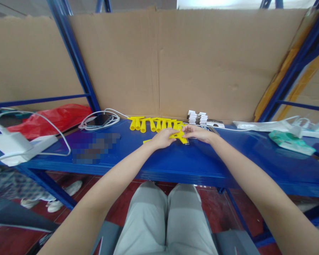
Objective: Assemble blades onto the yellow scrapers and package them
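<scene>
Between my two hands is a yellow T-shaped scraper, held just above the blue shelf top. My left hand is closed on its left side, fingers pointing right. From the other side, my right hand pinches it with thumb and fingertips. Behind my hands, a row of similar yellow scrapers lies along the back, their round hollow handle ends facing me. Another yellow piece pokes out beside my left wrist, mostly hidden. A stack of small white-and-black cards stands behind my right hand.
Cardboard walls off the back between blue posts. At left are a white power strip, a red bag and a coiled white cable. A green packet lies at right. Another person's shoes show below.
</scene>
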The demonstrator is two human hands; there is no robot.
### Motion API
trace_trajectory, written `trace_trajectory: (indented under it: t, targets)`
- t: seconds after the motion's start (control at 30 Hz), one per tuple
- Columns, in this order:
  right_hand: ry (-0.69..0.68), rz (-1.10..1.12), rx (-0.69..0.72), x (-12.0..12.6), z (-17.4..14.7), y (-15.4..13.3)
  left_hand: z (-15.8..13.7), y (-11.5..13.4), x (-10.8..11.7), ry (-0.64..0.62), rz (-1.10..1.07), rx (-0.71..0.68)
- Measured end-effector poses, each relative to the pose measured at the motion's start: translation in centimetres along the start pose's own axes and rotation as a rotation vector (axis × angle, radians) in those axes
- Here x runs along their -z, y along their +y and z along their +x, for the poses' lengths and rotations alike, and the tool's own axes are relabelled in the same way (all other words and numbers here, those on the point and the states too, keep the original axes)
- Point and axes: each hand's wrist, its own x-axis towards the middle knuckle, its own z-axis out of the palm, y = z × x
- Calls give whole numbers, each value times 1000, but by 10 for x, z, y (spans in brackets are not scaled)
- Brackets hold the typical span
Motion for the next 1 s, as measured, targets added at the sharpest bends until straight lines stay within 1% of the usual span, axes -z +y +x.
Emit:
trace_trajectory:
  t: [0.2,0.57,0.7,1.0]
  targets:
    - [3,12,-13,-1,0,0,0,-1,-1,-5,-23,26]
    - [8,6,6,-2,0,-1,1,-2,-1,8,-43,40]
    - [-7,8,-2,-2,-1,-2,1,-3,-1,11,-49,31]
    - [-51,30,40,-1,2,1,2,-5,-3,25,-69,19]
